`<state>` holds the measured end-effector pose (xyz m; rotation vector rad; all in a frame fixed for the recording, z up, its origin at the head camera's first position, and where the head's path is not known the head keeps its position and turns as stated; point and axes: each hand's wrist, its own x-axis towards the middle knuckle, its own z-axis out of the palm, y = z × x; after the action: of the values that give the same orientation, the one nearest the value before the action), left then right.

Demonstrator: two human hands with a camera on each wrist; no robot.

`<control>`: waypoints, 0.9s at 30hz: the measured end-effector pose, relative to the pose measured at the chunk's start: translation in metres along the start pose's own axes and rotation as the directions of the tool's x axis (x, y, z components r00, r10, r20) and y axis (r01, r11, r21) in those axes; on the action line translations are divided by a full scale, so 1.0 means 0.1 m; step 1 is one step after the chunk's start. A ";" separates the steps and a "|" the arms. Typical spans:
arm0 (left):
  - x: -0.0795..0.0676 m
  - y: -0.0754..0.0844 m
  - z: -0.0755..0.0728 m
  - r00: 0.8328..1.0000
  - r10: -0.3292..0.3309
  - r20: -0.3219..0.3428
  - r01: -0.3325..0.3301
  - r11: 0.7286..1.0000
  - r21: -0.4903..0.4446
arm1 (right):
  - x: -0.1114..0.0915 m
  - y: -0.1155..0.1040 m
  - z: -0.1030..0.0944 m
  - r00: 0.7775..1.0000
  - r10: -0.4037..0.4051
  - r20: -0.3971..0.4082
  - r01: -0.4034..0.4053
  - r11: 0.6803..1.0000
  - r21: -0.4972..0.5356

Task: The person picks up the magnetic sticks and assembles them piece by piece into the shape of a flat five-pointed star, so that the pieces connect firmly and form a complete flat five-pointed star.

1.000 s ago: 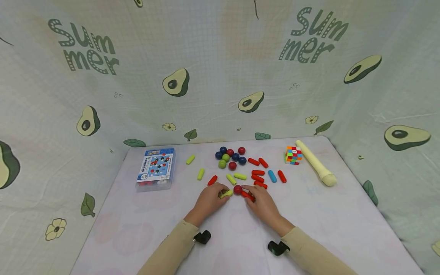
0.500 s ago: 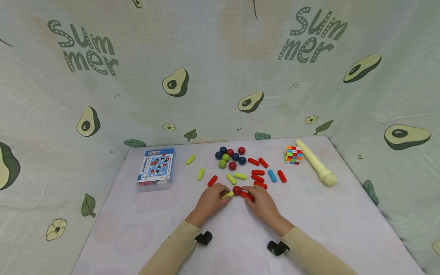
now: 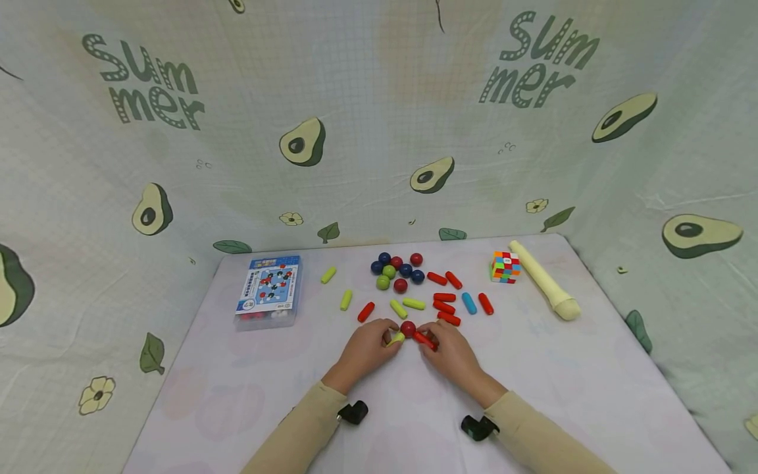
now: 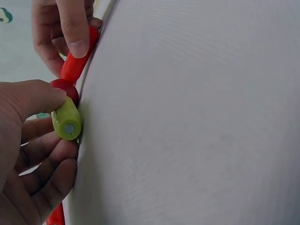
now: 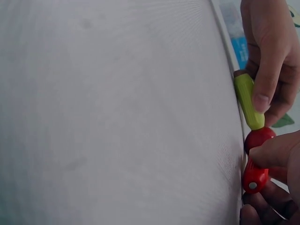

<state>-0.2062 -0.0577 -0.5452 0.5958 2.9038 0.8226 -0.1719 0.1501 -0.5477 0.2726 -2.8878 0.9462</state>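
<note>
Between finger and thumb, my left hand pinches a yellow-green rod, a grey disc showing in its near end. The other end meets a dark red ball. From the opposite side a red rod meets the ball, pinched by my right hand; its near end also bears a grey disc. Rod, ball and rod form a slightly bent row low over the white-covered table. Beyond the hands lie loose yellow-green rods and red rods.
A cluster of blue, green and red balls sits farther back. More red rods and a blue rod lie right of centre. At left stands a clear box with a printed label; at right, a puzzle cube and a pale yellow stick.
My left hand has moved slightly right with the yellow-green rod, bringing it up to the ball. Ball and red rod have shifted a little left; my right hand has barely moved.
</note>
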 end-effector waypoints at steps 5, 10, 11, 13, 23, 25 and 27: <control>0.00 0.02 -0.01 1.000 -0.005 0.010 0.005 1.000 -0.001 | 0.01 0.01 0.00 1.000 0.007 0.023 -0.008 1.000 0.028; 0.03 0.03 0.01 1.000 0.023 -0.003 -0.023 1.000 0.014 | 0.02 0.02 0.01 1.000 -0.025 0.012 0.024 0.999 0.041; 0.03 0.04 0.02 1.000 0.030 -0.005 -0.030 0.999 0.019 | 0.02 0.03 0.01 0.999 -0.031 0.008 0.031 0.999 0.042; 0.05 0.04 0.04 0.999 0.042 -0.009 -0.042 0.999 0.026 | 0.02 0.03 0.01 0.999 -0.041 0.006 0.041 0.998 0.042; 0.09 0.06 0.05 0.997 0.066 -0.034 -0.066 0.998 -0.018 | 0.03 0.03 0.00 0.999 -0.039 0.031 0.037 0.998 0.043; 0.10 0.05 0.05 0.997 0.065 -0.033 -0.066 0.997 -0.027 | 0.02 0.03 -0.01 0.999 -0.044 0.022 0.043 0.998 0.046; 0.10 0.04 0.06 0.997 0.064 -0.032 -0.065 0.997 -0.038 | 0.02 0.04 -0.02 0.999 -0.046 0.015 0.045 0.998 0.052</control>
<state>-0.2134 -0.0474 -0.5477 0.6822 2.9028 0.9013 -0.1742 0.1536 -0.5484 0.3497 -2.8614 1.0170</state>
